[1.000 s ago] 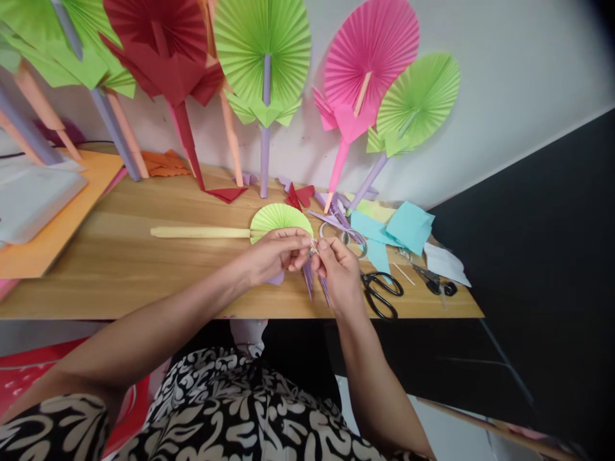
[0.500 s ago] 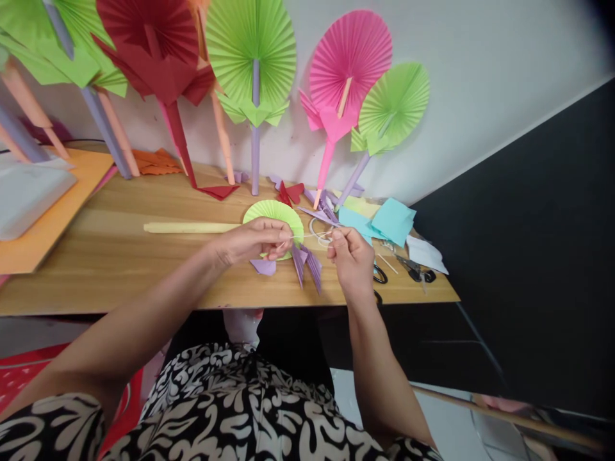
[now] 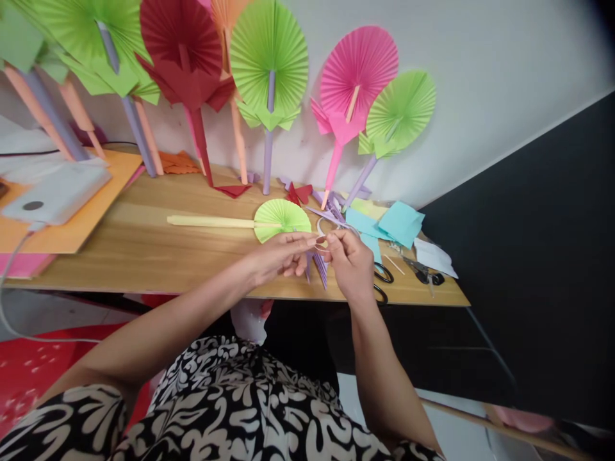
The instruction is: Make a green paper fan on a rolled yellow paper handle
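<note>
My left hand [image 3: 281, 254] and my right hand [image 3: 350, 261] meet over the front of the wooden table [image 3: 144, 250]. Both pinch a thin pale thread [image 3: 321, 238] between their fingertips. Beneath them hangs a folded purple pleated paper [image 3: 318, 267], partly hidden by the hands. Just behind my hands, a light green paper fan [image 3: 282, 217] with a pale yellow handle [image 3: 211, 221] lies flat on the table.
Finished paper fans lean on the wall, among them a pink one [image 3: 356, 69] and a green one [image 3: 270, 54]. Black scissors [image 3: 382, 282], turquoise paper pieces [image 3: 391, 224] and scraps lie right of my hands. A white device [image 3: 52, 192] on orange sheets sits at left.
My hands had pulled apart, drawing the thread taut half a second ago. They have since come back together over the purple paper. The view has shifted slightly.
</note>
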`<state>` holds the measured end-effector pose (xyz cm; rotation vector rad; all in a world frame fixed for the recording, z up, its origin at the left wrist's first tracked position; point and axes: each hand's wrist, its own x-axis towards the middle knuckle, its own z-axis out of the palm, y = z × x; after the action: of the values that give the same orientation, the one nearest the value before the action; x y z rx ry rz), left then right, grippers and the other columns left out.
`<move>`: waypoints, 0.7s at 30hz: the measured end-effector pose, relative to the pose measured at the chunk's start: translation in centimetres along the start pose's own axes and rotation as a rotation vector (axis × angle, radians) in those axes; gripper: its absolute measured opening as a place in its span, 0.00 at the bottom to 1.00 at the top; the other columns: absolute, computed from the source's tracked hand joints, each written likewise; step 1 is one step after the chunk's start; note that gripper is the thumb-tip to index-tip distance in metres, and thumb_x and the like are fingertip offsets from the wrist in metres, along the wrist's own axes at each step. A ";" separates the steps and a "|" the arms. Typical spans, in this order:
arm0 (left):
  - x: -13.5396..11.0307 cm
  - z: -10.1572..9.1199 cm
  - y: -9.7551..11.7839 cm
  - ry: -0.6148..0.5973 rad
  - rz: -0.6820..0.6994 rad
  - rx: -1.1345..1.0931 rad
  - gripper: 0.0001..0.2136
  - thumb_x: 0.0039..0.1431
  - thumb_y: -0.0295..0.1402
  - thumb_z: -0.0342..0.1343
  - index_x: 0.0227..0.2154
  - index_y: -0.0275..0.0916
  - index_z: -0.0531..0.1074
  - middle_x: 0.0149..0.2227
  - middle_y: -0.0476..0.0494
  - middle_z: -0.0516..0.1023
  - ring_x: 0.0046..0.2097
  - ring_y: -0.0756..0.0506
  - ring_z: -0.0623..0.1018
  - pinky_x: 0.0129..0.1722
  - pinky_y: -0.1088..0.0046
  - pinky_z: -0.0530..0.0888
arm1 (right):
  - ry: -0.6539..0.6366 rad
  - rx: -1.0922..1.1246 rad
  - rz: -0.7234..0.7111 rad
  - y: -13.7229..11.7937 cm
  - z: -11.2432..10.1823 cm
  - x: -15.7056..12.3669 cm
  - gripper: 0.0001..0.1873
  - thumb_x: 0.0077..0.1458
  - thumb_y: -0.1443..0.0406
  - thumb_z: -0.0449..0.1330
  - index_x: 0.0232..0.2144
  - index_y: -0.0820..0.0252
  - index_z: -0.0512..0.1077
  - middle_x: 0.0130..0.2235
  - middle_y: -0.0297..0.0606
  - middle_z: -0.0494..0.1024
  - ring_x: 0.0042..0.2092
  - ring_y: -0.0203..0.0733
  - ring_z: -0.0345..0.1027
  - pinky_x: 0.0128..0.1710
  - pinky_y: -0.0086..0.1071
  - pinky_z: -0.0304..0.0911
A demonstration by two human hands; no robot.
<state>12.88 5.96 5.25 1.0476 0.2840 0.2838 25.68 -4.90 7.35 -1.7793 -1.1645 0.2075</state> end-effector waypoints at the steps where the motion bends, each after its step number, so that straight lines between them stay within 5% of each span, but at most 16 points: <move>1: 0.0 0.0 -0.1 0.002 -0.004 -0.036 0.16 0.56 0.41 0.65 0.40 0.32 0.75 0.24 0.49 0.74 0.19 0.56 0.67 0.15 0.82 0.56 | 0.008 0.002 0.003 0.0 0.1 0.0 0.14 0.63 0.54 0.55 0.32 0.56 0.73 0.21 0.27 0.71 0.23 0.35 0.64 0.27 0.29 0.59; 4: 0.0 0.0 -0.3 0.056 -0.003 -0.086 0.15 0.51 0.39 0.68 0.29 0.31 0.74 0.29 0.47 0.76 0.20 0.58 0.67 0.16 0.83 0.57 | 0.039 -0.005 -0.003 -0.1 0.3 -0.1 0.14 0.63 0.54 0.56 0.32 0.56 0.72 0.21 0.27 0.72 0.24 0.35 0.65 0.28 0.29 0.59; 7: -0.1 -0.2 -0.3 0.131 0.016 -0.073 0.17 0.50 0.41 0.69 0.24 0.34 0.70 0.23 0.51 0.71 0.20 0.57 0.67 0.17 0.82 0.58 | 0.058 0.002 0.007 -0.1 0.4 -0.2 0.14 0.63 0.54 0.56 0.31 0.56 0.71 0.21 0.27 0.71 0.22 0.34 0.62 0.27 0.28 0.58; 15: -0.1 -0.5 -0.7 0.209 0.148 -0.126 0.17 0.54 0.42 0.67 0.27 0.37 0.66 0.16 0.61 0.53 0.16 0.58 0.54 0.17 0.81 0.49 | 0.068 -0.006 0.022 -0.1 1.1 -0.4 0.14 0.63 0.55 0.56 0.29 0.56 0.72 0.21 0.27 0.72 0.24 0.35 0.63 0.30 0.30 0.59; 21: -0.3 0.3 -0.6 0.245 0.185 -0.171 0.13 0.60 0.38 0.62 0.29 0.37 0.66 0.26 0.52 0.71 0.22 0.56 0.69 0.19 0.82 0.58 | 0.074 -0.022 -0.004 -0.1 1.6 -0.4 0.13 0.63 0.55 0.56 0.31 0.55 0.73 0.21 0.27 0.73 0.24 0.36 0.65 0.32 0.31 0.61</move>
<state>12.81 5.35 4.94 0.8709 0.3770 0.5958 24.46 -4.24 6.51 -1.7889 -1.1212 0.1265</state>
